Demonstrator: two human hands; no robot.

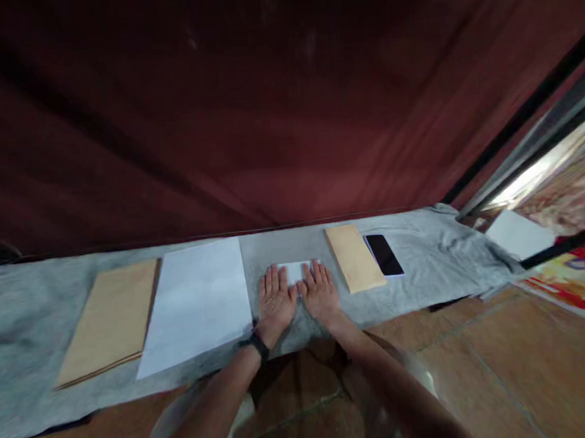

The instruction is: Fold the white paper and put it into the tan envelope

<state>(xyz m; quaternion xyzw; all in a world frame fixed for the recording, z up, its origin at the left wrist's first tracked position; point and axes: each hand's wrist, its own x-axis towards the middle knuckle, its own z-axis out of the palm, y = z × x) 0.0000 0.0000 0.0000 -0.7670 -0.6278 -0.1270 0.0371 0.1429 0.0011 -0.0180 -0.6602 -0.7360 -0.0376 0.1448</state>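
A small folded white paper point(295, 271) lies on the grey cloth, partly covered by both hands. My left hand point(276, 297) rests flat on its left side, fingers stretched forward, a dark band on the wrist. Flat over the right side lies my right hand point(320, 293), its thumb close to the left thumb. To the left is a larger white sheet point(198, 299), beside a stack of brown envelopes point(111, 315). On the right, a smaller tan envelope point(355, 257) sits next to a dark-screened phone point(384, 254).
The grey cloth point(430, 256) covers a long, narrow surface against a dark red panel point(276, 133). Brown floor tiles point(483, 359) show in front. At the right are a dark metal frame, a white board point(520, 234) and a colourful printed sheet point(577, 279).
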